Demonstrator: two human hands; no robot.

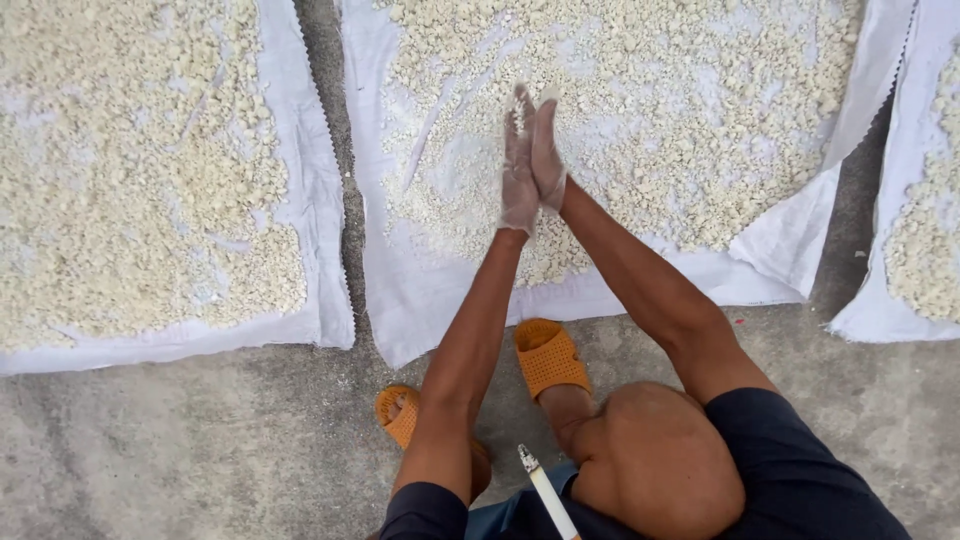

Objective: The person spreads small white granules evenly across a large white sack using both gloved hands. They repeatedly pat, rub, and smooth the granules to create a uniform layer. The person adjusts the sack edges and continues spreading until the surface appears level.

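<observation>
Two hands are pressed palm to palm, fingers straight and pointing to twelve o'clock: the left hand (519, 165) and right hand (546, 150) are coated in white powder, and neither grip is clenched. A few crumbs sit between the fingertips; whether more is pinched between the palms cannot be told. Directly beneath and around the hands lies the middle white cloth sheet (420, 290), spread on the concrete floor (200, 450) and covered with pale crumbly granules (690, 130), thinner near the hands. At nine o'clock a second sheet (310, 200) carries a denser layer. At three o'clock a third sheet (900, 300) shows partly. At six o'clock are two orange sandals (548, 355) and a cigarette (545, 490).
</observation>
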